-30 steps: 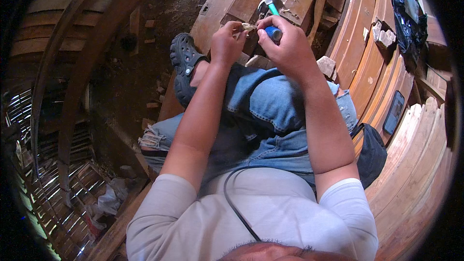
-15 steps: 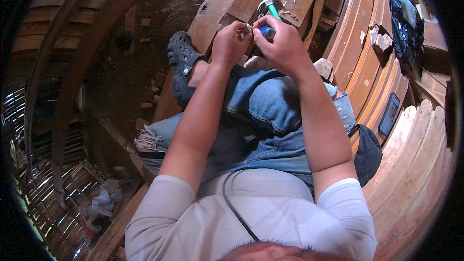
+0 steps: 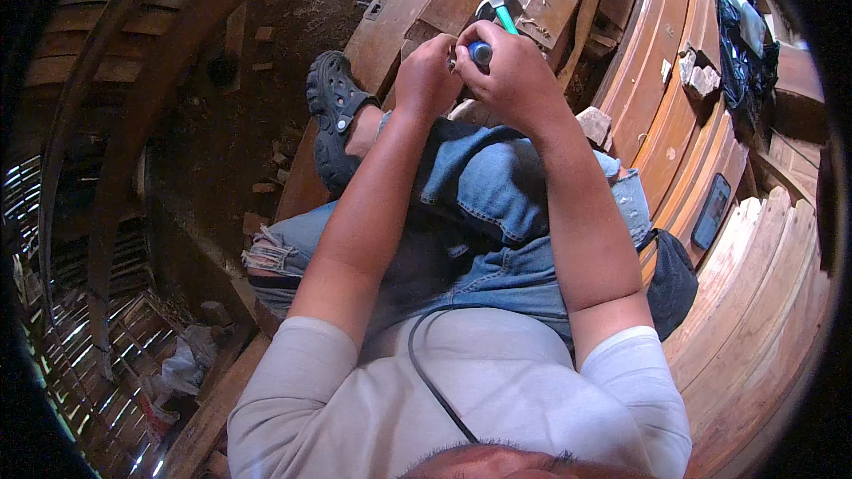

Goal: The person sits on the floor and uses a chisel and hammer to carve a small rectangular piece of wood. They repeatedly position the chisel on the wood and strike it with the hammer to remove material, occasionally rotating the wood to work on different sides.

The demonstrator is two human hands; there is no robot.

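Above my crossed legs, both hands are close together. My right hand (image 3: 515, 80) is closed around a tool with a blue handle (image 3: 480, 54), whose rounded butt end faces me. The rest of that tool is hidden by my fingers, so its kind does not show. My left hand (image 3: 427, 78) is closed right beside it, fingertips meeting the right hand's. Whatever it pinches is hidden and too small to make out. Just beyond the right hand, a hammer (image 3: 505, 16) with a green handle and a metal head lies on the boards.
Long brown planks (image 3: 652, 89) run along the right, with pale wood chunks (image 3: 701, 75) on them. A phone (image 3: 712, 211) rests on the planks near a dark cloth item (image 3: 672, 288). A black plastic bag (image 3: 744, 49) lies at the far right. My clog (image 3: 335, 120) is left of my hands.
My left hand has turned and closed in, hiding the small pale piece that showed at its fingertips. The blue handle has shifted slightly left and up with my right hand.
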